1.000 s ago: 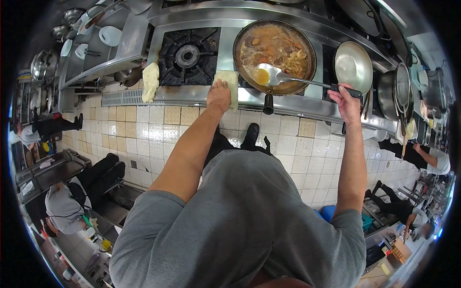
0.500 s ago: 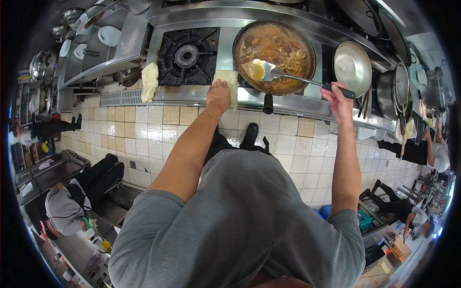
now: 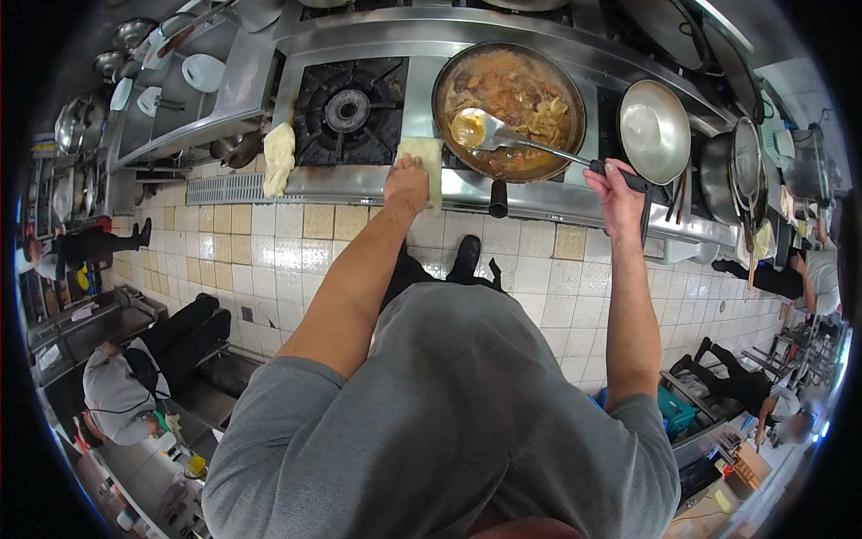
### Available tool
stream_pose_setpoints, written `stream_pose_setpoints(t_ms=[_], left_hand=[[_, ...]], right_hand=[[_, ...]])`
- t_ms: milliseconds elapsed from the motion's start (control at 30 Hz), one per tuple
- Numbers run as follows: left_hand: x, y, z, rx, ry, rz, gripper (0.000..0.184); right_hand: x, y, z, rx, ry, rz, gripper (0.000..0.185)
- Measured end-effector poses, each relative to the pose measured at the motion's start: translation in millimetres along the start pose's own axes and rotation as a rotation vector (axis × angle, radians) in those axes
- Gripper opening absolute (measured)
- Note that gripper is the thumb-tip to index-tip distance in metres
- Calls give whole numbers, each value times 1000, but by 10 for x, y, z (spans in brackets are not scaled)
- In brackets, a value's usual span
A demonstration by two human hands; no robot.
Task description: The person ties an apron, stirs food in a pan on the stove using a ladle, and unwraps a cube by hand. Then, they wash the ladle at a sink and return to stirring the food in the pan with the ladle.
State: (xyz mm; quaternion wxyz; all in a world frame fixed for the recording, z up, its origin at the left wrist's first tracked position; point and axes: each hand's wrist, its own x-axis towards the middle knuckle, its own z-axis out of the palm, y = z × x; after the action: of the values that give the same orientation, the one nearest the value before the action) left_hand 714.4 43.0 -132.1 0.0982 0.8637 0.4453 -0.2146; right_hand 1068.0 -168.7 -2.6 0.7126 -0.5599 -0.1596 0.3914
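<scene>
My right hand (image 3: 617, 191) is closed round the black handle of a metal ladle (image 3: 516, 136). The ladle's bowl, with yellowish liquid in it, lies over the left part of a large round pan (image 3: 579, 117) of brown stew (image 3: 509, 83). My left hand (image 3: 408, 182) rests on a folded pale cloth (image 3: 431, 162) at the stove's front edge, left of the pan; whether its fingers grip the cloth is unclear. The pan's dark handle (image 3: 498, 199) points toward me, untouched.
An unlit burner (image 3: 347, 110) is left of the pan, with another cloth (image 3: 278, 159) at its corner. Right of the pan stand an empty light pan (image 3: 655, 132) and stacked pots (image 3: 721, 172). Other people (image 3: 121, 386) work at counters on both sides.
My right hand and the ladle have moved left, and the ladle's bowl has shifted to the pan's left side. My left hand stays on the cloth.
</scene>
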Motion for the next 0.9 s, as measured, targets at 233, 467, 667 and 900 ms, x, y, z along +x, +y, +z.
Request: stream_pose_setpoints(t_ms=[233,467,667,900], left_hand=[[-32,21,-77,-31,-14,-11,73],[21,12,35,0,2,-15,62],[-1,25,-39,21,-57,-5,63],[-178,14,-113,-54,-24,17,75]], right_hand=[[-161,100,73,80,92,6,20],[-442,40,-68,139,129,-62,21],[-818,-174,-244,151,238,-97,22],[-1145,-372,-405,71,319,-159,24]])
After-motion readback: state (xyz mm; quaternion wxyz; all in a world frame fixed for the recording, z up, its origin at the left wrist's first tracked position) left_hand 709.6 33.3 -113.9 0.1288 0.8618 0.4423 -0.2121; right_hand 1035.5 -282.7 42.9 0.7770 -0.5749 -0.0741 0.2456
